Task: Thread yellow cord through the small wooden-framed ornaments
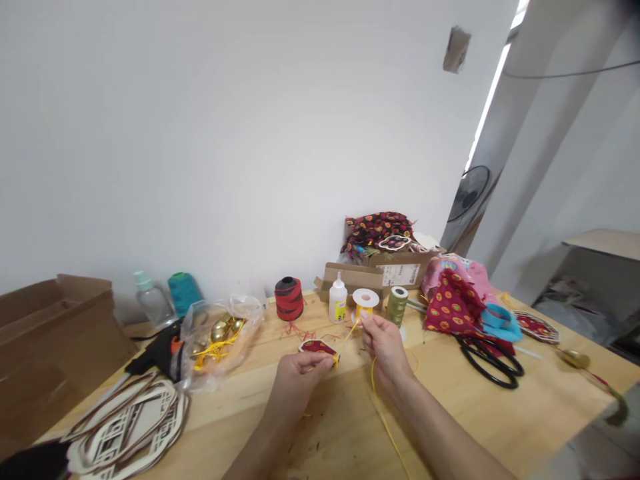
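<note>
Yellow cord (374, 393) runs from a white-flanged spool (365, 300) up to the right hand (385, 350), whose grip is closed in a thumb-and-finger pinch on it, then trails down across the wooden bench (480, 427). The left hand (300, 377) pinches a small white-edged red patterned fabric piece (318, 347) just above the bench, close to the right hand. Yellow cord already sits at its corner, though the fingers hide how it is fixed. A similar patterned ornament (395, 243) lies on a fabric heap above a cardboard box (400, 273). Gold bells (219, 331) remain bagged in clear plastic (245, 327), and laser-cut wooden frames (125, 427) lie stacked. A hot glue gun (160, 350), glue bottle (338, 300) and black-handled scissors (493, 360) lie untouched.
</note>
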`<state>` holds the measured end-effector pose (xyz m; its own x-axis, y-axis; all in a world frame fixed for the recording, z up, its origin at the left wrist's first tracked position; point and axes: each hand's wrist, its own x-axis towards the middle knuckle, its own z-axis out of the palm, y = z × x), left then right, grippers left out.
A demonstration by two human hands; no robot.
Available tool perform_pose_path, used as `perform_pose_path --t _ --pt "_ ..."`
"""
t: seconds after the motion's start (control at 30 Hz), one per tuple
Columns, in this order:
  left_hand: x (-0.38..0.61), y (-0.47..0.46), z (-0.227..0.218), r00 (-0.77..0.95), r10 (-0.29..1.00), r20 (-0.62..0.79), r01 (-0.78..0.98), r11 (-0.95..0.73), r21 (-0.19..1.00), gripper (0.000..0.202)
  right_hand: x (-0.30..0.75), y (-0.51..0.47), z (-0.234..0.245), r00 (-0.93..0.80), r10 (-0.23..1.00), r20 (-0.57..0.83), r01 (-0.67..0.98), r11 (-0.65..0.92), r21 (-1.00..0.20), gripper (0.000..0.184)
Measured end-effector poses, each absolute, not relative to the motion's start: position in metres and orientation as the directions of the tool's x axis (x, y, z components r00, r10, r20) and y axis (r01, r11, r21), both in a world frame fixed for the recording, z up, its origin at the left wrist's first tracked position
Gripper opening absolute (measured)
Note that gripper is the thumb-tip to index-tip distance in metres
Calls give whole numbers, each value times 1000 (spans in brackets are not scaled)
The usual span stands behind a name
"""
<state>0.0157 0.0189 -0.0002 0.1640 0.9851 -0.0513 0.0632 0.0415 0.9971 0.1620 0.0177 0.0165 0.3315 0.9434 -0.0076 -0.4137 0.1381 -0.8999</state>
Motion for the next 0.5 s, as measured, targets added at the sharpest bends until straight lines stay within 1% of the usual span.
perform_pose_path --t 0.07,0.17,0.3,0.4,0.43,0.5 --pt "15 20 -2 171 984 -53 76 40 996 23 163 18 18 344 939 1 -404 149 -903 32" --pt "12 21 -6 207 976 -61 111 39 993 23 164 19 18 327 944 31 -345 150 -927 34" --pt "9 19 -7 253 968 10 203 -63 977 22 167 22 16 300 954 29 -237 104 -966 35" --pt "10 15 -3 261 963 60 291 -138 947 20 171 26 14 302 947 113 -90 147 -985 37" --pt "10 13 -2 256 964 75 314 -156 936 19 172 28 13 286 950 128 -62 151 -987 37" --pt "11 11 1 242 965 104 338 -185 923 17 174 30 12 220 970 101 -54 116 -992 39"
